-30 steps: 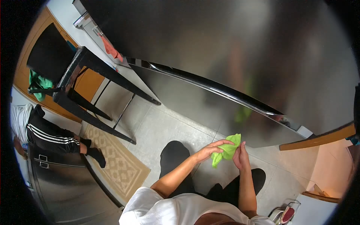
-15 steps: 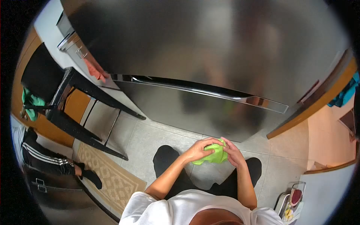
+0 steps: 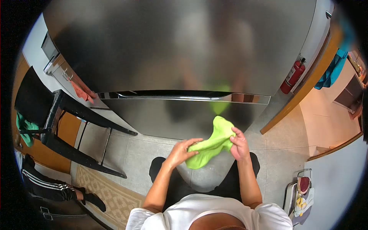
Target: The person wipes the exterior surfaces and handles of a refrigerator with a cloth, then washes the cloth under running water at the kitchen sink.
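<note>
A lime-green cloth (image 3: 211,147) is stretched between my two hands, in front of the lower door of a stainless steel refrigerator (image 3: 184,119). My left hand (image 3: 181,152) pinches its left edge between thumb and fingers. At the opposite side, my right hand (image 3: 239,144) grips the right edge, fingers curled upward. One corner of the cloth sticks up toward the refrigerator, and its lower part hangs above the tiled floor. A long dark handle strip (image 3: 184,96) crosses the refrigerator above my hands, and the green of the cloth is reflected in the steel.
A black chair (image 3: 57,115) with a green cloth (image 3: 26,128) stands at the left. Another person's leg (image 3: 48,180) shows beside a beige patterned rug (image 3: 109,193). A red fire extinguisher (image 3: 293,76) is behind a wooden door edge (image 3: 295,103). A rack with cloths (image 3: 303,199) is at lower right.
The cloth, bunched up between my hands before, is now spread out. My hands have moved apart. The view has shifted, bringing the fire extinguisher into sight.
</note>
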Action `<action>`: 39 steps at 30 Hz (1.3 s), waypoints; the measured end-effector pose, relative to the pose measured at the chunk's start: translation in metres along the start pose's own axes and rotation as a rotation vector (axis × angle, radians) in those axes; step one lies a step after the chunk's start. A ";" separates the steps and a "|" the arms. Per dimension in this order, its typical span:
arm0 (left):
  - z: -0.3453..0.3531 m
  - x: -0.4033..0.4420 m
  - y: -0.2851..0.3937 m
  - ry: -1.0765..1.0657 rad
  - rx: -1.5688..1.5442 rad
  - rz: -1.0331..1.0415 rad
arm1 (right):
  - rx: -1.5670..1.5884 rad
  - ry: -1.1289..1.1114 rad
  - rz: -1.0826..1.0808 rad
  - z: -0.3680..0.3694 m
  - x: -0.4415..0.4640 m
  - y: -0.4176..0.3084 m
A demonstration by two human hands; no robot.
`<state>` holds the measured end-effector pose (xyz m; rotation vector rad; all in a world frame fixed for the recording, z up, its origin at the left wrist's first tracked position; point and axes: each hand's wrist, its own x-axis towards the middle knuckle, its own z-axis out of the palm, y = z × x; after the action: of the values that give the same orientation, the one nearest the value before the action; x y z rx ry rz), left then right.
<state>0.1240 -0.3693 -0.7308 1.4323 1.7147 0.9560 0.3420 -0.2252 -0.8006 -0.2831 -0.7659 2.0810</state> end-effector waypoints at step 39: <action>-0.063 0.012 0.043 0.325 -0.303 0.102 | -0.722 0.297 -0.250 0.071 -0.003 -0.094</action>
<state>0.0875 -0.3588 -0.6634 1.2226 1.6400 1.5021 0.3732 -0.2167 -0.6869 -0.8235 -1.2700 1.4215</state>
